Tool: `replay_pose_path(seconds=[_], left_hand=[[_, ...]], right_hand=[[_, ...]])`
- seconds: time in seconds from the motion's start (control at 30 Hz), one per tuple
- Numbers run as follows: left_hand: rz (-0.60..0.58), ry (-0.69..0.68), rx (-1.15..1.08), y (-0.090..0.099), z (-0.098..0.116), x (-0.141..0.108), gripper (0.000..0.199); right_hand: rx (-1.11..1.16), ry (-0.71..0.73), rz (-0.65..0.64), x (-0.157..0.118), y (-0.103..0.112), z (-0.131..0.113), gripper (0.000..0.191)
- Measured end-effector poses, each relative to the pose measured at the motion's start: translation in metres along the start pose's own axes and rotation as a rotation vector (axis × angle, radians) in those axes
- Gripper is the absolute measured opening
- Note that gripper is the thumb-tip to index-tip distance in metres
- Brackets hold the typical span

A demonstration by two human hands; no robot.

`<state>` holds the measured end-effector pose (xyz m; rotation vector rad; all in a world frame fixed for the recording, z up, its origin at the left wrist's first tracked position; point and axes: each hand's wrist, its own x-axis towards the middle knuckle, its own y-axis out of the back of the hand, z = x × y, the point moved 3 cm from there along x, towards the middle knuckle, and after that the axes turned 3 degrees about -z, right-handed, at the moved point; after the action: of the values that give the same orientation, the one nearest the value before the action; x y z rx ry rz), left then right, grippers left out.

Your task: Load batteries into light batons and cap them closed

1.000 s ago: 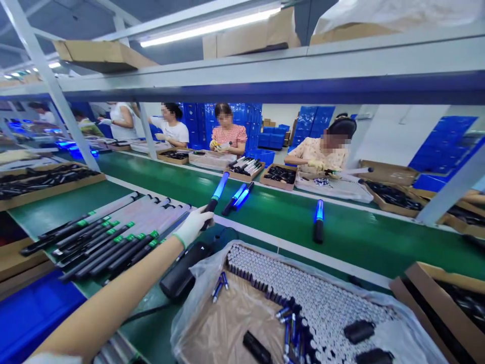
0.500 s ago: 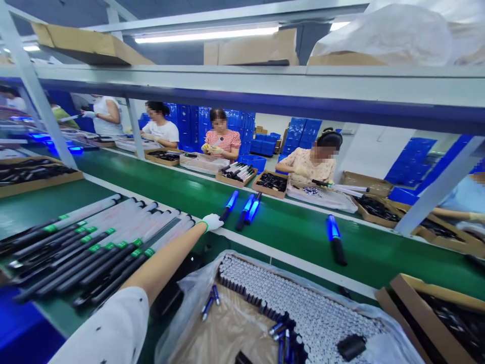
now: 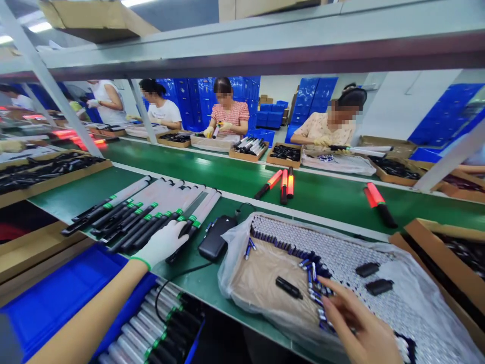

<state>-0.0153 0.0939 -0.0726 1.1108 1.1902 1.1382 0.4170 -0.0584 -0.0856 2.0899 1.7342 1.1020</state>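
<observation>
Gloved left hand [image 3: 163, 243] hides part of the light wands [image 3: 170, 203] by the bench [image 3: 200, 285]'s near edge, can't tell if its fingers grip one; green labels [image 3: 195, 221] too tiny to read; right hand [image 3: 361, 323] cut off below, thumb and index parted beside loose batteries [image 3: 311, 275] in the lined tray [image 3: 265, 275].

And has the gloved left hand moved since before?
Yes. The left hand came back from the white rail, toward the wearer and leftward, to the unlit sticks.
</observation>
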Motion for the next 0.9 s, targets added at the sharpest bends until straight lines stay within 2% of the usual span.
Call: replay_pose_path(seconds=[0.07,0.13,0.3,0.4,0.53,0.67,0.73,0.77,0.83,0.9], left_hand=[[0.007,-0.017,0.044,-0.007,0.012,-0.005,0.049],[0.009,-0.044,0.090,-0.012,0.025,-0.005,0.048],[0.037,-0.059,0.182,-0.018,0.043,-0.001,0.045],[0.069,-0.026,0.193,-0.016,0.046,-0.003,0.043],[0.109,0.040,0.115,-0.012,0.041,-0.013,0.039],[0.159,0.048,-0.015,-0.005,0.037,-0.027,0.045],[0.219,0.042,-0.167,0.002,0.044,-0.037,0.047],[0.236,0.050,-0.315,0.005,0.050,-0.042,0.050],[0.208,0.058,-0.746,0.008,0.069,-0.055,0.055],[0.093,0.015,-1.219,0.007,0.097,-0.066,0.058]], right_hand=[[-0.037,0.051,-0.089,0.016,-0.011,-0.015,0.029],[-0.100,0.029,-0.177,0.032,-0.022,-0.021,0.026],[-0.373,-0.164,-0.448,0.053,-0.045,-0.006,0.026],[-0.440,-0.159,-0.565,0.053,-0.054,-0.001,0.028],[-0.491,-0.128,-0.555,0.059,-0.057,-0.002,0.031],[-0.569,-0.144,-0.455,0.087,-0.051,0.001,0.035],[-0.609,-0.148,-0.420,0.105,-0.052,0.004,0.032],[-0.628,-0.149,-0.411,0.112,-0.054,0.005,0.029],[-0.658,-0.153,-0.407,0.122,-0.059,0.008,0.021],[-0.676,-0.156,-0.405,0.125,-0.063,0.011,0.019]])
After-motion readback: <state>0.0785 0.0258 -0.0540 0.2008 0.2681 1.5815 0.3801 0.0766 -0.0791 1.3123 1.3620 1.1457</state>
